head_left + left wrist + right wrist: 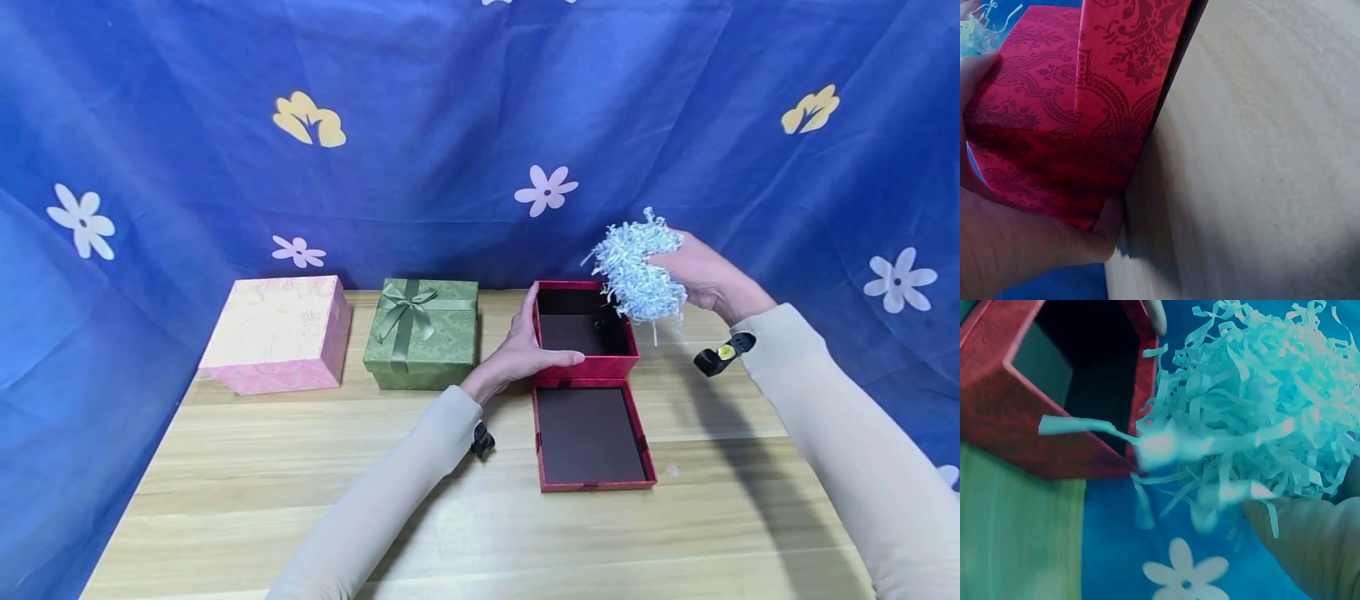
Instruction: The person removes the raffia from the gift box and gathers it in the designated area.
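My right hand holds a bundle of pale blue shredded paper above the back right corner of an open red gift box. Loose strands dangle from the bundle in the right wrist view. The inside of the box is dark brown, and no paper shows in it. With its thumb along the front wall and its fingers on the left side, my left hand grips this box. The left wrist view shows the red box's patterned outside. Directly in front of the box lies the red lid, inner side up.
To the left on the wooden table stand a green gift box with a ribbon bow and a pink gift box, both closed. A blue flowered cloth hangs behind the table. A small pale scrap lies near the lid.
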Motion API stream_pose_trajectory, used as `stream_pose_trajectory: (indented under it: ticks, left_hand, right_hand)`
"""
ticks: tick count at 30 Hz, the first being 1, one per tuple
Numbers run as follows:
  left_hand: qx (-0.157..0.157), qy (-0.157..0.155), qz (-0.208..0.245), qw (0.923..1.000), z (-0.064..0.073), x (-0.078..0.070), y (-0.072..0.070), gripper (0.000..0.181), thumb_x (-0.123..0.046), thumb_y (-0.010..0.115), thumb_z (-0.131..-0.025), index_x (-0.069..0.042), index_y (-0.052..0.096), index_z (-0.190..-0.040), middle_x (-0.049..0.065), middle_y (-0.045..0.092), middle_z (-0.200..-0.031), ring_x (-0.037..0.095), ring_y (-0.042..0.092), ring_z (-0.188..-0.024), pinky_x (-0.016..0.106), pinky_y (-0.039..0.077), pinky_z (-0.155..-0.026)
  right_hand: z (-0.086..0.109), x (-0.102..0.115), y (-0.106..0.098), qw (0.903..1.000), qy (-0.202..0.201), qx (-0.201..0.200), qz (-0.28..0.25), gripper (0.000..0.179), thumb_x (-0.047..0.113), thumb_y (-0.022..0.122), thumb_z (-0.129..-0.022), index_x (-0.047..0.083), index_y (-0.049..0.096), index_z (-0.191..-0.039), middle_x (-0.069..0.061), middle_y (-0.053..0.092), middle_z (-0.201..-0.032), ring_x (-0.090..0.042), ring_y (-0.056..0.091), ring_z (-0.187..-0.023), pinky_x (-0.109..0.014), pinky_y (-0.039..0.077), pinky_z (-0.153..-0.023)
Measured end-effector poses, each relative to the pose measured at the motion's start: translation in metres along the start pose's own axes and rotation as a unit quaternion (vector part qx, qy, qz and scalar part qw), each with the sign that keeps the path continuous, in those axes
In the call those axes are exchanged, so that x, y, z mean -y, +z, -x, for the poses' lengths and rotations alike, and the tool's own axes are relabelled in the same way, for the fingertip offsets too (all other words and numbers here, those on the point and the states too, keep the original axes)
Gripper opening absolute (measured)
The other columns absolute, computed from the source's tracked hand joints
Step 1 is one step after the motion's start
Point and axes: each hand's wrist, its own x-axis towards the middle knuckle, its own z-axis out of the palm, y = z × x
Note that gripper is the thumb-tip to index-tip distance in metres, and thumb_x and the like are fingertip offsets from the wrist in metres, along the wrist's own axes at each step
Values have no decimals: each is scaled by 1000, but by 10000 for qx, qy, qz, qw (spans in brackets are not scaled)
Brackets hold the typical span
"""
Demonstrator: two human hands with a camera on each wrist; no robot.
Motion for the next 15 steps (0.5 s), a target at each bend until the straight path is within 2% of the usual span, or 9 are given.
stream_pose_trajectory:
  ticks: [8, 11, 15]
  left_hand:
    - [-21, -11, -43, 10000, -1, 1, 0, 143, -43, 100, -77, -51, -6, -172, 8, 8, -181, 28, 13, -164, 59, 26, -127]
    - [-47, -39, -96, 9999, -1, 1, 1, 143, -45, 100, -76, -51, -5, -172, 9, 11, -180, 28, 17, -163, 58, 28, -127]
    - [-72, -68, -145, 9998, -1, 1, 2, 142, -46, 99, -75, -50, -5, -173, 9, 13, -180, 27, 18, -163, 58, 29, -126]
  right_hand:
    - [8, 9, -28, 9984, -5, -451, 351, 30, -6, 54, -108, 16, 64, -127, -2, 76, -101, -17, 76, -79, -35, 65, -66]
    - [9, 2, -40, 9971, -13, -578, 493, 30, -4, 54, -109, 17, 60, -129, 1, 75, -101, -14, 75, -80, -33, 65, -66]
    - [7, -19, -58, 9967, -124, -677, 434, 31, -6, 53, -108, 16, 59, -129, 4, 74, -103, -11, 73, -84, -31, 64, -68]
